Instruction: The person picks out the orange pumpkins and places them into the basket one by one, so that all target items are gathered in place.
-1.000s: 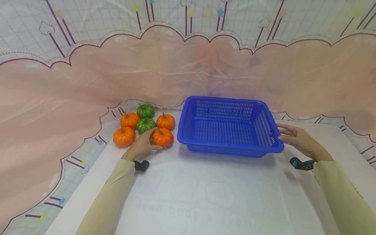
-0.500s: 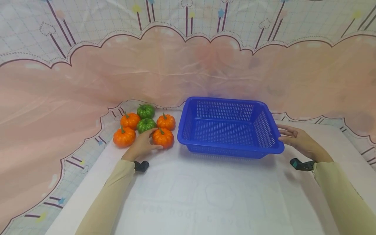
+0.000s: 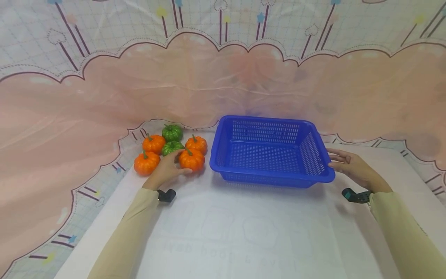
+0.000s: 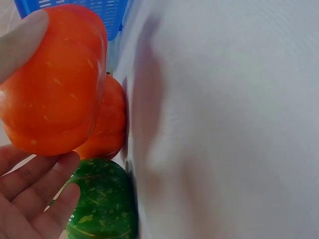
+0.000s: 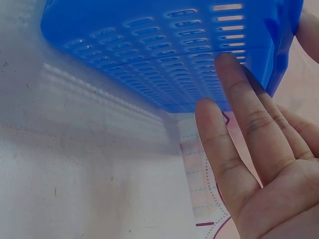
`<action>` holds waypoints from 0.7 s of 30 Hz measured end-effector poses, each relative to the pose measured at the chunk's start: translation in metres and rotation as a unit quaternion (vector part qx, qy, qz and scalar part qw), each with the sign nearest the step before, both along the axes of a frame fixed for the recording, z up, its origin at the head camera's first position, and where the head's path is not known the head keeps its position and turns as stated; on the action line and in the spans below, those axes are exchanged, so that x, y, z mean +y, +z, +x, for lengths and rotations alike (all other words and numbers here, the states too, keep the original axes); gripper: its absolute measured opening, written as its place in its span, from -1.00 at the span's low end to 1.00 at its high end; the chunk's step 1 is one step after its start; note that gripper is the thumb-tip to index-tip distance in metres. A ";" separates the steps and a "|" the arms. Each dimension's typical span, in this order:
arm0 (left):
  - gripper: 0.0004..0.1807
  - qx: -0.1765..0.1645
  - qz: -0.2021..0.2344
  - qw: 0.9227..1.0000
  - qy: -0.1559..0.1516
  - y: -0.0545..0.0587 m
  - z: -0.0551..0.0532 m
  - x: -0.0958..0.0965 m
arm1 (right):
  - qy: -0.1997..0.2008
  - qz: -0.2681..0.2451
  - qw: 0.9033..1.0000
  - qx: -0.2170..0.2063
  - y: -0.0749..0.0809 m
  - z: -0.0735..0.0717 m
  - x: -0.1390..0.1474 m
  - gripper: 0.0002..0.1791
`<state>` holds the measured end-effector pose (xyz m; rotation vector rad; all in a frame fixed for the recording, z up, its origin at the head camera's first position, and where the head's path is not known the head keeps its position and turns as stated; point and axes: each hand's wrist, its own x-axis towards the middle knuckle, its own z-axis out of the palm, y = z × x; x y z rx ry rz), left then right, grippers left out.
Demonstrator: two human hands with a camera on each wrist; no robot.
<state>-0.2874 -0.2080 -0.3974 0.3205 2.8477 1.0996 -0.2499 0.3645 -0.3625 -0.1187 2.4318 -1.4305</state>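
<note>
My left hand [image 3: 168, 169] pinches a small orange pumpkin [image 3: 192, 160] with a green stem, thumb on the near side and fingers on the far side. In the left wrist view this pumpkin [image 4: 57, 84] hangs a little off the white cloth, its shadow beside it. Behind it show another orange pumpkin [image 4: 107, 124] and a green one [image 4: 103, 199]. My right hand [image 3: 355, 166] is at the right end of a blue plastic basket [image 3: 271, 172]. The right wrist view has its thumb at the basket's rim [image 5: 284, 55], the other fingers extended along the slotted wall.
Near the left hand are more orange pumpkins [image 3: 147, 163] and two green ones [image 3: 172, 132], grouped left of the basket. A patterned pink cloth [image 3: 167, 89] rises behind the white-covered table [image 3: 244, 224]. Each wrist wears a black strap-on device [image 3: 355, 195].
The orange pumpkin in my left hand has risen slightly, the hand moving up with it. The right hand and the basket have stayed in place.
</note>
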 end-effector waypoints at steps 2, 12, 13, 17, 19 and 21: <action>0.02 0.007 -0.002 1.000 -0.001 0.002 0.000 0.000 | -0.001 0.000 1.000 -0.001 0.000 0.000 0.000 -0.13; -0.03 0.025 -0.012 1.000 0.012 0.010 -0.003 -0.003 | -0.006 0.012 1.000 -0.003 0.001 0.000 -0.002 -0.12; -0.03 0.026 -0.010 1.000 0.012 0.011 -0.004 -0.003 | -0.006 0.013 1.000 -0.002 0.001 0.000 -0.002 -0.12; -0.02 0.037 -0.011 0.999 0.014 0.021 -0.006 -0.002 | -0.004 0.012 1.000 -0.003 0.000 -0.001 0.000 -0.13; -0.01 0.044 -0.007 0.999 0.014 0.027 -0.008 -0.001 | -0.002 0.009 1.000 -0.002 0.000 -0.001 0.000 -0.13; -0.01 0.046 -0.002 0.999 0.017 0.034 -0.011 0.000 | 0.000 0.008 1.000 -0.001 0.000 -0.002 0.001 -0.14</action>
